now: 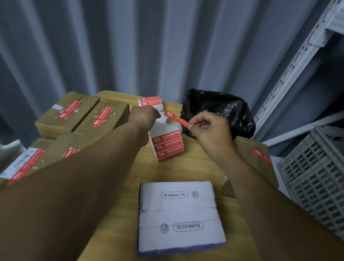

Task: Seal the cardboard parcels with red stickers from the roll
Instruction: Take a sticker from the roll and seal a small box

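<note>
Our right hand [211, 130] pinches red sticker [176, 119] by right end — light, limp, tacky, we judge; left hand [145, 116] grips backing strip [163, 128]; best pinch at very edge.

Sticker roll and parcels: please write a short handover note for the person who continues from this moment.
Right hand pinches one red sticker by its end.
Left hand grips the sticker roll by its strip, at the far side of the table.
Done: brown parcels at left carry stickers.
Left: white parcel in front, closed, no sticker yet.
</note>
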